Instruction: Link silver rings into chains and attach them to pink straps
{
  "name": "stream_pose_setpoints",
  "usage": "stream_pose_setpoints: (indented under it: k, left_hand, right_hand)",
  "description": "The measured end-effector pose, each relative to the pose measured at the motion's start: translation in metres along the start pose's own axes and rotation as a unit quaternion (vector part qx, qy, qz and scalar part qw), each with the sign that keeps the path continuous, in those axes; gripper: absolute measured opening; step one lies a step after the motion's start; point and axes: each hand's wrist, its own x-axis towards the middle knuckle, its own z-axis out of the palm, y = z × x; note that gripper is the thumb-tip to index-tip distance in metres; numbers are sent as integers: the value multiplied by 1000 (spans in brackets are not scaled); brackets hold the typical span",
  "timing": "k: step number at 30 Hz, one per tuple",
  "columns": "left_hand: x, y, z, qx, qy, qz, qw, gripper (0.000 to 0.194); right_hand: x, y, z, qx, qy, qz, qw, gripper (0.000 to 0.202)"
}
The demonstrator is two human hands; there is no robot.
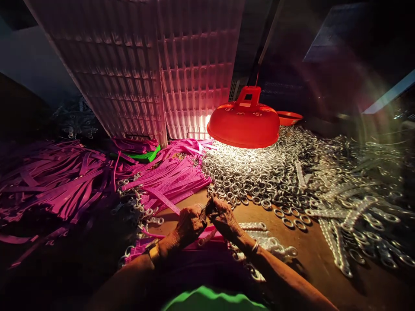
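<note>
My left hand [191, 222] is closed, with a gold watch [154, 252] at its wrist. A pink strap [162, 199] reaches up and left from it. Touching or nearly touching its fingertips is my right hand [222, 216], also closed in a pinch. A small dark piece shows between the fingers of both hands, too small to make out. Below them lie more pink straps [207, 244] and pale braided pieces with rings [272, 244]. What each palm holds is hidden.
A red lamp [244, 123] hangs over a large pile of metal rings [256, 172]. Braided pieces [340, 220] lie at the right. Pink straps [58, 181] heap at the left, near a green tray [147, 155]. Ribbed panels [136, 77] stand behind.
</note>
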Motion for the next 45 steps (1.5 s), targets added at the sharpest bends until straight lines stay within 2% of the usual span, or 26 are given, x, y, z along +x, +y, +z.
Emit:
stream_pose_setpoints:
  k: [3, 5, 8, 11, 14, 18, 20, 24, 26, 31, 35, 37, 40, 42, 45]
  left_hand:
    - [-2, -3, 7, 106, -2, -2, 994, 11]
    - [-1, 1, 8, 127, 7, -12, 992, 7]
    - [3, 8, 7, 39, 50, -37, 997, 9]
    - [7, 11, 9, -79, 89, -54, 991, 19]
    - [8, 13, 10, -126, 99, -59, 985, 24]
    - [2, 17, 3, -105, 93, -29, 990, 22]
    - [-2, 20, -3, -93, 108, -17, 990, 19]
    - [-8, 26, -11, -100, 144, -31, 984, 17]
    - [-11, 29, -12, -110, 145, -36, 983, 18]
    - [-11, 31, -14, -149, 130, -27, 980, 13]
    - [-6, 23, -19, -111, 141, -18, 984, 11]
    - [-2, 18, -24, -86, 144, -4, 986, 10]
    - [1, 12, -34, -53, 104, -7, 993, 11]
    - [1, 7, -43, -20, 63, -6, 998, 16]
    - [-3, -1, -52, 68, -12, 46, 997, 25]
  right_hand:
    - [3, 4, 5, 38, 15, 54, 998, 8]
    - [7, 6, 8, 62, 25, 88, 994, 6]
    - [11, 8, 11, 95, 22, 105, 990, 5]
    - [12, 6, 9, 105, 30, 60, 992, 5]
    - [9, 0, 4, 89, 28, 9, 996, 4]
    - [-1, -12, 0, 115, 4, 9, 993, 7]
    - [-5, -16, -2, 135, 2, 22, 991, 10]
    - [-7, -17, -6, 183, 41, 99, 977, 30]
    - [-6, -15, -6, 209, 31, 132, 968, 40]
    - [-3, -22, 6, 230, -61, 80, 968, 39]
    - [2, -33, 18, 245, -51, 115, 961, 36]
    - [8, -34, 22, 239, -38, 102, 965, 31]
    - [20, -28, 21, 232, -12, 68, 970, 27]
    - [26, -21, 15, 240, 7, 85, 967, 27]
    - [26, -12, -4, 223, 10, 127, 966, 25]
